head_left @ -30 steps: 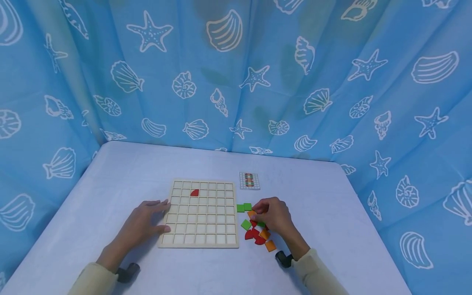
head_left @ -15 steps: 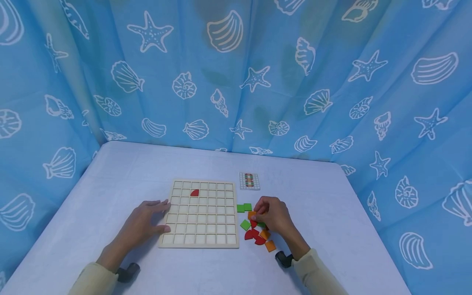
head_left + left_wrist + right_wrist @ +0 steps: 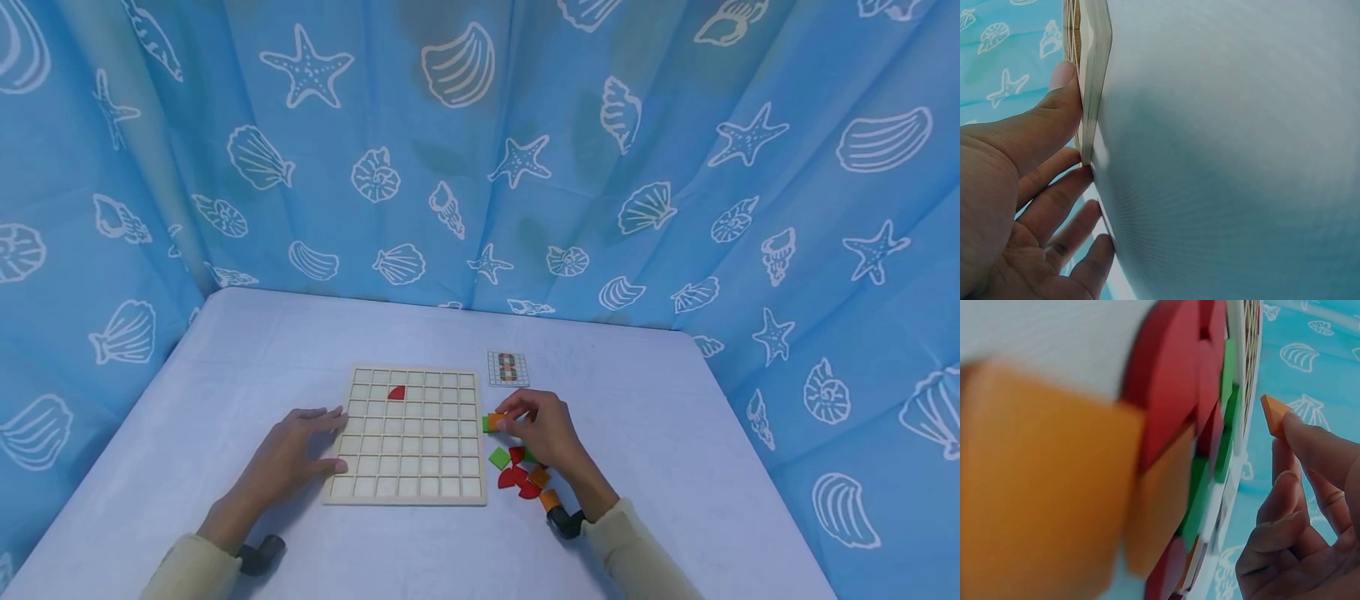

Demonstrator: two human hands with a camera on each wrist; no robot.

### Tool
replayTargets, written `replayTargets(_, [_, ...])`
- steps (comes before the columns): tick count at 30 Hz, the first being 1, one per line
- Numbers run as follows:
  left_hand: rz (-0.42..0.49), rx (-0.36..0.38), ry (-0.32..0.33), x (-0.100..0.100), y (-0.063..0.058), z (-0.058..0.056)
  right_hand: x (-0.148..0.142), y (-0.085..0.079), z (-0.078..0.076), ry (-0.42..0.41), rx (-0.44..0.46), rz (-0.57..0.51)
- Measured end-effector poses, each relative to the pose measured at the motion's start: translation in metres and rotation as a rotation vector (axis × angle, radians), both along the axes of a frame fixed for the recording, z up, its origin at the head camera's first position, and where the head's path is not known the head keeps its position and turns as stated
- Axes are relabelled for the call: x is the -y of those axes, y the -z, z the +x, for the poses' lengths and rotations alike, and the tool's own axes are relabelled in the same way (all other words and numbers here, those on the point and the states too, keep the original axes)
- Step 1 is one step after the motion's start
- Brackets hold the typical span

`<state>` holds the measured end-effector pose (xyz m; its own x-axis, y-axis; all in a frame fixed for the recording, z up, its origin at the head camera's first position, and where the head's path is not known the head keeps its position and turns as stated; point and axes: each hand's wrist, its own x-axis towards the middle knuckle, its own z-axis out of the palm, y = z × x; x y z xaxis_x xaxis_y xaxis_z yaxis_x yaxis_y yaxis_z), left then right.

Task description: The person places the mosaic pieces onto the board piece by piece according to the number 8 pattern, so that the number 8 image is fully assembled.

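Observation:
A wooden grid board lies flat on the table, with one red quarter-circle tile in a cell of its upper part. My left hand rests against the board's left edge, thumb and fingers spread and fairly straight; the left wrist view shows the thumb on the rim. Between thumb and fingertips, my right hand pinches an orange square tile. It is held off the table, over green square tiles by the board's right edge, which it partly hides.
Below the right hand lies a loose pile of red tiles, a green tile and orange tiles. A small pattern card lies beyond the board's upper right corner. A blue shell-print curtain surrounds the table.
The right hand has lifted the orange square tile from the pile and moved it up and left toward the board. The left hand and the board have stayed in place.

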<state>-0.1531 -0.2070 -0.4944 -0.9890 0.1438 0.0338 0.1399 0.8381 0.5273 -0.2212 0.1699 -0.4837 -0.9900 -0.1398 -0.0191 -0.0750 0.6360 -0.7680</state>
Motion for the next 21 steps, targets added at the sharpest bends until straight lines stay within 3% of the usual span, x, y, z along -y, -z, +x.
replayTargets(21, [-0.004,0.011,-0.01,0.0,0.0,0.0,0.05,-0.012,-0.025,-0.056,-0.048,-0.058])
